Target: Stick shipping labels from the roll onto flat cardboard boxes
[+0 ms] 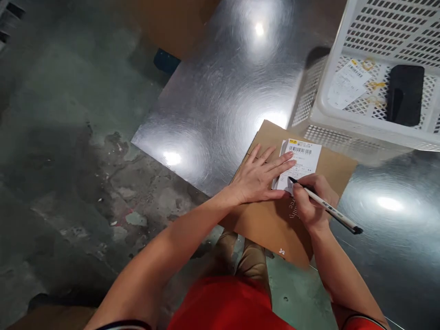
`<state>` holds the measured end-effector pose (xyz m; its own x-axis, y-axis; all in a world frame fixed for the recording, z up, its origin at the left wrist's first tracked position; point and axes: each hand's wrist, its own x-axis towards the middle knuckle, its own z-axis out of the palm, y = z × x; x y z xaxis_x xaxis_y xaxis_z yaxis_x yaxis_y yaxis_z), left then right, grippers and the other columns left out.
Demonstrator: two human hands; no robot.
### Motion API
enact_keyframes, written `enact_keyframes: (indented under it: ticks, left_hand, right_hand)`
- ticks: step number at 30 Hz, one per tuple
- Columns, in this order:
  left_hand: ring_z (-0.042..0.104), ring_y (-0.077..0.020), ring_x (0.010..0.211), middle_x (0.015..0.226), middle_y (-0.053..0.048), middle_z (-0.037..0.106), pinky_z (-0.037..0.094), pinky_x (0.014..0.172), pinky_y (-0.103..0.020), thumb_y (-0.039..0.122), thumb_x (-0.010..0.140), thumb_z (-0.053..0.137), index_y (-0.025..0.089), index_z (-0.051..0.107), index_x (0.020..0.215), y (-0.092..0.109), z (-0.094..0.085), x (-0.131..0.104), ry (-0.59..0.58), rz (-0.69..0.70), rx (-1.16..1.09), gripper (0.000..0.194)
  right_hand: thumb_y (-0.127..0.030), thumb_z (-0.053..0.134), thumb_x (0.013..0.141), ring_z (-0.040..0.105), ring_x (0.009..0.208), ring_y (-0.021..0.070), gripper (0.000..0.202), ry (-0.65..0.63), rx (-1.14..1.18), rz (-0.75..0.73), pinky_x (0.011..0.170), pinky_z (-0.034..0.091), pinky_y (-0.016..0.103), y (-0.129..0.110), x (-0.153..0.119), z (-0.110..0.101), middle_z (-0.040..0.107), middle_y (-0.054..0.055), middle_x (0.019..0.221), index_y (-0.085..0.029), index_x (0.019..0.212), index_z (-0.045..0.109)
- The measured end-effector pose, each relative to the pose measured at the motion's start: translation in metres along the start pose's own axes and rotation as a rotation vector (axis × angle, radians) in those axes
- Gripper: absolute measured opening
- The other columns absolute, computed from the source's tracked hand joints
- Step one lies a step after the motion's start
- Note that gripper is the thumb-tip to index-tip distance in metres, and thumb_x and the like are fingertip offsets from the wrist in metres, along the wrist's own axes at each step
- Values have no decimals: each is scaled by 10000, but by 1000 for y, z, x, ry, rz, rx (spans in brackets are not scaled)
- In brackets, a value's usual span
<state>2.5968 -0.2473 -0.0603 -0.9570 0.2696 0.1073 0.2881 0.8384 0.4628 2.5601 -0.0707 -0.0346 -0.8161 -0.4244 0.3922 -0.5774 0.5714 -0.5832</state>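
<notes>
A stack of white printed slips (307, 160) with a barcode and a yellow mark lies on flat brown cardboard (271, 229). My left hand (257, 176) is spread flat over the cardboard, its fingertips resting on the left side of the slips. In my right hand (316, 197) is a white pen (330, 208) with a black tip, pinched between the fingers. The pen's tip meets the lower part of the top slip, where small handwritten marks show. White lettering on the cardboard is partly hidden by my right hand.
On the shiny metal table (213, 119), a white plastic basket (371, 121) stands at the upper right, holding a black phone (405, 94), a paper slip (349, 82) and yellow bands. Stained floor (75, 183) spreads out beyond the table's left edge.
</notes>
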Motion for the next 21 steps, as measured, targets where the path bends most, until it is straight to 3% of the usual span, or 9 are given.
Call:
enact_keyframes:
  ticks: [8,15,21]
  left_hand:
    - [244,-337,1439,1549,-33,349,66,1177,-585,607,853,508,284,311,1487,0,0,0,-20,-2,36,738]
    - [243,-342,1438,1548,-42,350,52,1178,-580,627,854,490,272,307,1489,0,0,0,-20,2,35,750]
    - [242,-342,1438,1542,-36,363,42,1179,-575,660,832,497,290,326,1480,0,1,0,3,-7,-21,766]
  right_hand:
    - [-219,549,779,525,511,128,101,-49,61,30,516,398,257,5,-4,-1,570,-27,573,-196,680,545]
    - [-233,544,777,516,495,135,129,-14,24,45,507,399,270,5,-2,-3,571,-16,553,-189,657,554]
    - [-197,567,774,530,514,121,99,-2,125,65,512,415,255,4,-3,-4,596,-21,593,-186,676,569]
